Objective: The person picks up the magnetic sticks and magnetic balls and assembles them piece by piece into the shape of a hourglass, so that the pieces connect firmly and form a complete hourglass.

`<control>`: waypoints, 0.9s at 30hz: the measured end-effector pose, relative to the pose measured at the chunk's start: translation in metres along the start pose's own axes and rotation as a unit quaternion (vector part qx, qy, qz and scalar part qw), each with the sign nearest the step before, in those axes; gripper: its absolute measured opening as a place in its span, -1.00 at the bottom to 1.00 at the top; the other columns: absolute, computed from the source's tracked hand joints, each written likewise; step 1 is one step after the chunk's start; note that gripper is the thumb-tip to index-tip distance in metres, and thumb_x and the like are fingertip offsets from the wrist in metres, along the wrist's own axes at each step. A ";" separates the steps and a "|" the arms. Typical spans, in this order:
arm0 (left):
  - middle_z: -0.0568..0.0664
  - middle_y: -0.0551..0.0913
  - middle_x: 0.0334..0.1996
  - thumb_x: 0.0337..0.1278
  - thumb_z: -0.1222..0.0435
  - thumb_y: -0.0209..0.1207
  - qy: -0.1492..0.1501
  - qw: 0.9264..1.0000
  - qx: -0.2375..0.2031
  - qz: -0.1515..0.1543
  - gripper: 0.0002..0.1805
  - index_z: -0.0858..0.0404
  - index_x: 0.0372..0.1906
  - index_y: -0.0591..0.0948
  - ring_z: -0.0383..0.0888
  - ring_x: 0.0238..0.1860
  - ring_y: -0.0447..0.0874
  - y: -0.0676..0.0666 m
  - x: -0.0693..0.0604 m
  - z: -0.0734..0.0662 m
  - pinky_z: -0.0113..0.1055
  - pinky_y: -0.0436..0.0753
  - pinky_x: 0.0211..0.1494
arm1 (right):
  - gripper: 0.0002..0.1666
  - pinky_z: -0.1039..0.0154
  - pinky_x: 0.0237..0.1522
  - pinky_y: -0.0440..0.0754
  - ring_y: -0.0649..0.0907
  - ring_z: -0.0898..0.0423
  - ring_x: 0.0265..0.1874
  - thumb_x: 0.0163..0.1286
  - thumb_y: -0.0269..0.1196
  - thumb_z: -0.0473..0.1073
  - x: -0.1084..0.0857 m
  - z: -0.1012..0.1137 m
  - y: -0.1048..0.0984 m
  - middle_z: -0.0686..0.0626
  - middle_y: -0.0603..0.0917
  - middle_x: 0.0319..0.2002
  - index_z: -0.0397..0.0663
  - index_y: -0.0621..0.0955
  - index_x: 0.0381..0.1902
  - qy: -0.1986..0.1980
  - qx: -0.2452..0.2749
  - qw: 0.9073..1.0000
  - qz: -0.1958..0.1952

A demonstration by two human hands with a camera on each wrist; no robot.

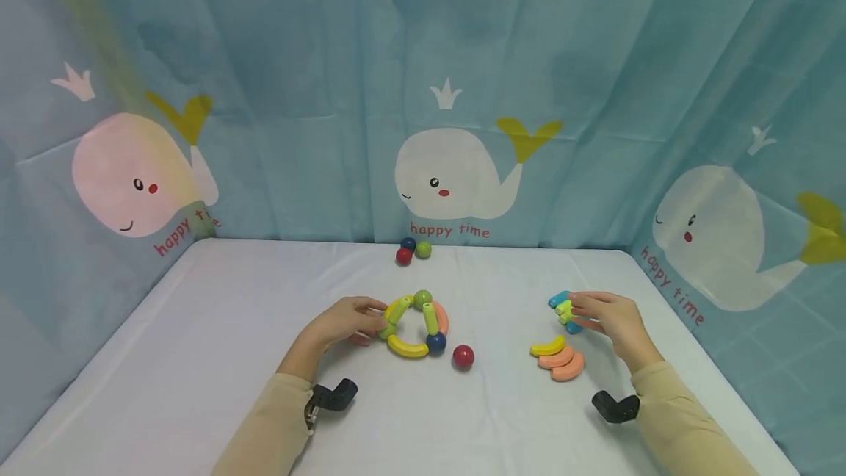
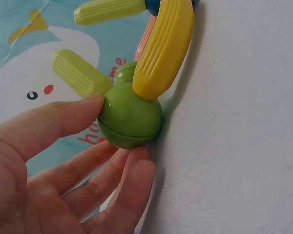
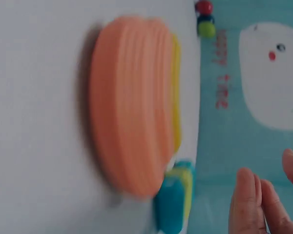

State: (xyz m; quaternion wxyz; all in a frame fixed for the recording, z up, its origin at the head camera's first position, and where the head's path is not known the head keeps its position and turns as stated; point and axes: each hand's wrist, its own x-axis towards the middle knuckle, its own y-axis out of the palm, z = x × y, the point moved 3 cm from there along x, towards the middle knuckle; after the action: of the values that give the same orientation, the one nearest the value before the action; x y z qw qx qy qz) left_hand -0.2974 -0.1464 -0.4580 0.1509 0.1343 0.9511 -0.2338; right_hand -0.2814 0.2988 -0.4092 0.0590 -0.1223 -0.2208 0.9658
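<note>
My left hand (image 1: 345, 320) holds a green ball (image 2: 129, 114) between thumb and fingertips. That ball is a corner of a ring of magnetic-looking sticks and balls, with curved yellow sticks (image 1: 408, 347), a curved orange stick (image 1: 442, 316), a second green ball (image 1: 423, 300) and a blue ball (image 1: 435, 342). Straight light-green sticks (image 1: 431, 319) slant up from the ring's balls. My right hand (image 1: 615, 318) hovers at a pile of straight blue and green sticks (image 1: 564, 310), partly covering it. In the right wrist view its fingers are extended, with nothing seen between them and the thumb.
A loose red ball (image 1: 463, 357) lies right of the ring. Nearer than the stick pile are a curved yellow stick (image 1: 547, 346) and curved orange sticks (image 1: 567, 367). Red, blue and green balls (image 1: 404, 256) sit at the white table's back edge, before a whale-print curtain (image 1: 317, 167).
</note>
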 end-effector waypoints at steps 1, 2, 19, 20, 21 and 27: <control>0.09 0.71 -0.03 0.08 0.18 0.37 0.000 1.000 -0.001 -0.007 -0.42 0.22 0.24 0.57 -0.11 -0.18 0.68 0.000 0.000 0.000 -0.25 0.75 -0.12 | -0.25 0.30 -0.01 0.72 0.71 0.35 -0.21 0.41 0.23 0.16 0.000 -0.004 -0.006 -0.20 0.62 0.18 -0.33 0.47 0.30 0.008 -0.002 1.000 -0.005; 0.09 0.71 -0.02 0.09 0.18 0.37 0.000 1.000 -0.002 -0.014 -0.43 0.22 0.23 0.57 -0.11 -0.18 0.69 -0.001 0.001 -0.001 -0.25 0.75 -0.12 | -0.23 0.30 -0.02 0.73 0.70 0.36 -0.23 0.41 0.24 0.16 0.001 -0.009 -0.010 -0.21 0.62 0.18 -0.36 0.46 0.30 0.016 -0.002 1.000 -0.009; 0.13 0.67 0.03 0.13 0.20 0.34 0.015 1.000 -0.005 -0.022 -0.49 0.24 0.20 0.59 -0.11 -0.12 0.70 0.005 0.005 -0.001 -0.21 0.76 -0.07 | -0.07 0.32 -0.18 0.76 0.78 0.21 -0.37 0.34 0.35 0.00 0.011 -0.054 -0.025 0.06 0.75 -0.39 -0.49 0.24 0.41 0.127 0.128 0.983 0.042; 0.12 0.68 0.03 0.13 0.20 0.35 0.012 1.000 -0.006 -0.024 -0.49 0.23 0.19 0.60 -0.11 -0.12 0.70 0.005 0.005 0.000 -0.22 0.76 -0.07 | -0.07 0.32 -0.17 0.76 0.78 0.21 -0.37 0.34 0.36 0.00 0.012 -0.054 -0.023 0.06 0.75 -0.38 -0.49 0.24 0.41 0.128 0.132 0.982 0.045; 0.12 0.68 0.03 0.13 0.21 0.35 0.010 1.000 -0.007 -0.025 -0.50 0.23 0.19 0.60 -0.11 -0.12 0.70 0.005 0.005 0.000 -0.22 0.76 -0.07 | -0.07 0.31 -0.17 0.76 0.78 0.20 -0.37 0.33 0.37 0.00 0.013 -0.054 -0.022 0.05 0.75 -0.39 -0.47 0.25 0.41 0.131 0.136 0.981 0.044; 0.09 0.68 0.01 0.05 0.22 0.38 0.010 1.000 -0.013 -0.018 -0.45 0.23 0.20 0.59 -0.12 -0.11 0.69 0.005 0.003 -0.003 -0.19 0.75 -0.05 | -0.17 0.31 -0.25 0.76 0.79 0.17 -0.46 0.34 0.34 0.10 0.020 -0.053 -0.019 0.04 0.75 -0.50 -0.47 0.38 0.26 0.152 0.115 0.981 0.025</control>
State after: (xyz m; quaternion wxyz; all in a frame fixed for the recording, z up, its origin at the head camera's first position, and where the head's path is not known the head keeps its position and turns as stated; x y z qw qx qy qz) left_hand -0.2992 -0.1404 -0.4588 0.1387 0.1179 0.9577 -0.2229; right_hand -0.2854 0.3413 -0.4512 0.0811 -0.2661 -0.0932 0.9560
